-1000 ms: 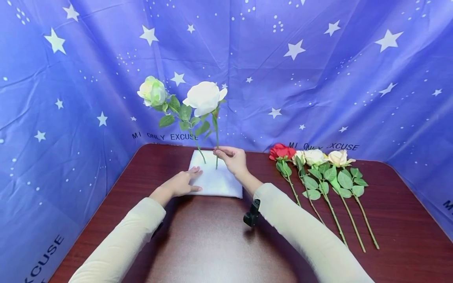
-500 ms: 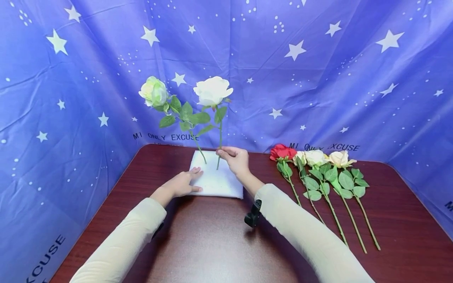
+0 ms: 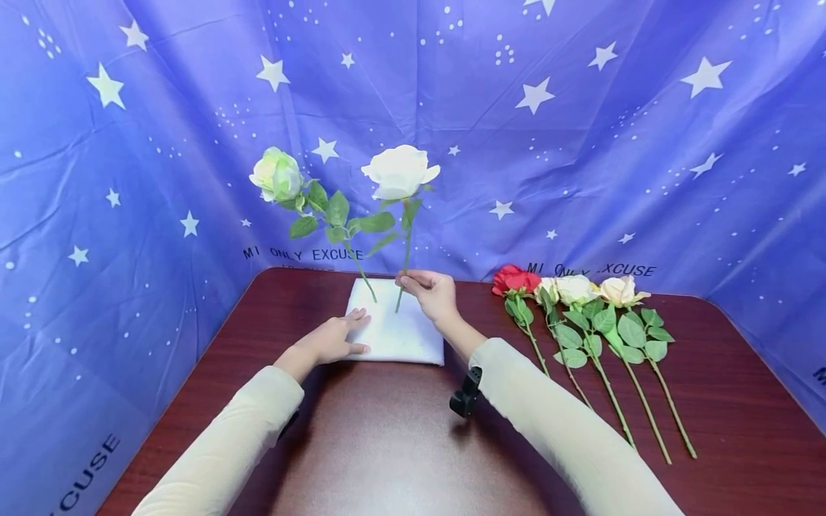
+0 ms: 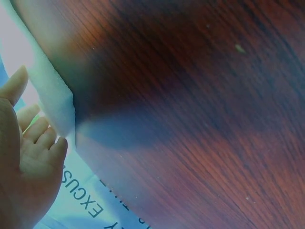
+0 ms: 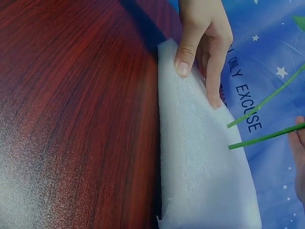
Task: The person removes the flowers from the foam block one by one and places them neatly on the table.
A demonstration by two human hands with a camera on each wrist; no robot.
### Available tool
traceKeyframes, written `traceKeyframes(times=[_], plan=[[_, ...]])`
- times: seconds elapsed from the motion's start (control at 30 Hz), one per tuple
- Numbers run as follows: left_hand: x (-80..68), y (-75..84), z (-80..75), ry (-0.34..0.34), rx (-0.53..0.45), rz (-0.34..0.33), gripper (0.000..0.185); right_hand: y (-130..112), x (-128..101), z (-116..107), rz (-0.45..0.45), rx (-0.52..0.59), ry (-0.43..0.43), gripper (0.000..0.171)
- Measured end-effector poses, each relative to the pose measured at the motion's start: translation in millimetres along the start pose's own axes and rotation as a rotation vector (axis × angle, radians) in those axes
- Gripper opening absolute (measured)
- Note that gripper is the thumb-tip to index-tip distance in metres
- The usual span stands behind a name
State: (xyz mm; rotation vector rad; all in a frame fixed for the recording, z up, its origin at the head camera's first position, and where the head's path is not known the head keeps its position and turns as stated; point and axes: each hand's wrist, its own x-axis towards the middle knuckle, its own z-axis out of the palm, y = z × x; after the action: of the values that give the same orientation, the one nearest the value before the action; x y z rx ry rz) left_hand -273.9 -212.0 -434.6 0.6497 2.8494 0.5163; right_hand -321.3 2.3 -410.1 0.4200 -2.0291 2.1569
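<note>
A white foam block (image 3: 403, 342) lies on the table, and my left hand (image 3: 331, 338) rests on its left side with fingers spread. My right hand (image 3: 436, 295) pinches the lower stem of a white rose (image 3: 400, 173) between thumb and fingers. That stem's lower end meets the top of the block. To its left a green-white rose (image 3: 277, 175) leans left, its stem also standing in the foam. In the right wrist view both stems (image 5: 267, 137) meet the foam's upper surface, and only the edge of my right hand shows. The left wrist view shows my left hand's fingers by the foam edge.
Several roses lie in a row at the right of the table: a red rose (image 3: 515, 279) and pale ones such as the cream rose (image 3: 618, 290). A blue star-printed cloth (image 3: 464, 107) hangs behind and beside the dark wood table (image 3: 361, 444).
The white rose's head has swung right and its stem tilts slightly right now. My right hand has shifted a little right with it. The left hand stays on the foam.
</note>
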Motion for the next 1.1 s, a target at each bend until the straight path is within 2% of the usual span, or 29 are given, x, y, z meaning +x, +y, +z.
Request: traceKeyframes(times=[0.5,0.77,1.1], plan=[[-0.8,0.5,-0.2,-0.007,0.01,0.001,0.069,3.0,-0.8,-6.8,-0.014,0.128,0.057,0.022],[-1.0,2.7,-2.5,-0.014,-0.005,0.0,0.069,3.5,1.7,-8.9,0.014,0.19,0.089,0.023],[-1.3,4.4,-2.1,-0.018,-0.008,-0.014,0.068,5.3,3.6,-10.1,0.066,0.211,0.16,0.024]])
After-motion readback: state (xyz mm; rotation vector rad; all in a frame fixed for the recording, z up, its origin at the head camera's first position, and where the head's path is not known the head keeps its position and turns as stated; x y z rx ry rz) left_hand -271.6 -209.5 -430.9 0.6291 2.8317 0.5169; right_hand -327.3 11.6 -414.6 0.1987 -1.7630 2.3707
